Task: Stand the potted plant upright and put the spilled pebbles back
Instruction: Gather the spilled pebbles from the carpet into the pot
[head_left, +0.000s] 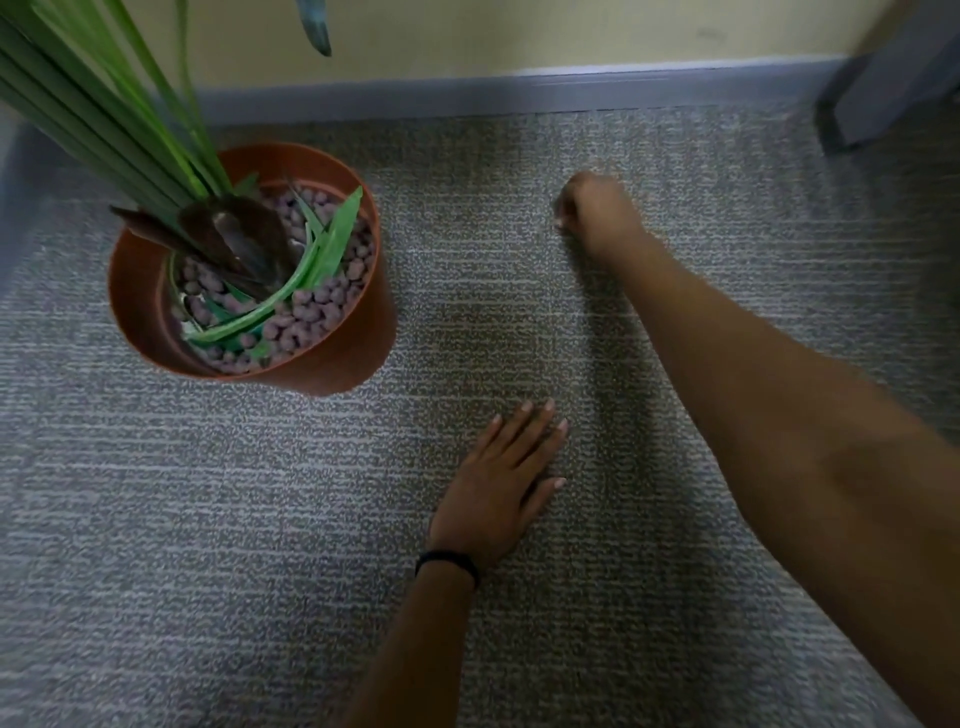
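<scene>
The orange plant pot (332, 353) stands upright on the grey carpet at the left, with long green leaves (104, 104) rising from it. Brownish pebbles (322, 306) fill the pot around the stems. My left hand (501, 483) lies flat on the carpet, palm down, fingers together, to the right of and nearer than the pot. My right hand (597, 215) reaches further out, to the right of the pot, its fingers curled down against the carpet. Whether it holds a pebble is hidden. I see no loose pebbles on the carpet.
Grey carpet (208, 519) covers the floor. A blue-grey skirting board (519, 91) runs along the cream wall at the back. A grey furniture leg or frame (893, 73) stands at the far right corner.
</scene>
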